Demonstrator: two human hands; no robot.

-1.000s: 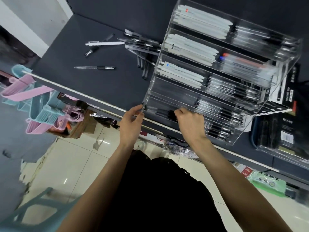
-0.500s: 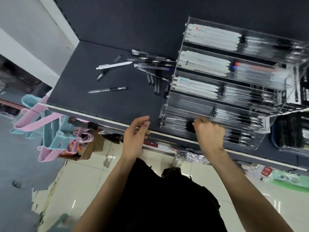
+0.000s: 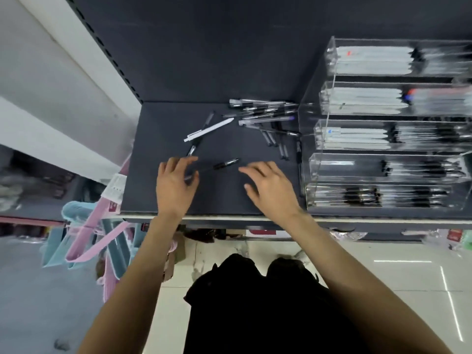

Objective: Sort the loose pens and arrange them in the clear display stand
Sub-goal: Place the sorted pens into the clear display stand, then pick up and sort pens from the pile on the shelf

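Note:
A clear tiered display stand [image 3: 316, 164] stands on the right of the dark shelf [image 3: 229, 200], its rows holding white and black pens. Loose pens lie left of it: a heap of clear pens [image 3: 263, 113], a white pen [image 3: 208, 130] and a single black-grip pen [image 3: 217, 166]. My left hand [image 3: 176, 186] hovers over the near end of that black-grip pen, fingers loosely bent, holding nothing that I can see. My right hand [image 3: 268, 187] is spread open above the shelf, just right of the same pen.
Pink and blue plastic hangers [image 3: 97, 236] hang below the shelf's left end. The shelf's pale front edge [image 3: 229, 218] runs under my wrists. A dark back panel rises behind the pens. A tiled floor lies below.
Both hands left the stand's lowest row and moved left onto the open shelf, arriving at the single black-grip pen. The camera view swung left with them.

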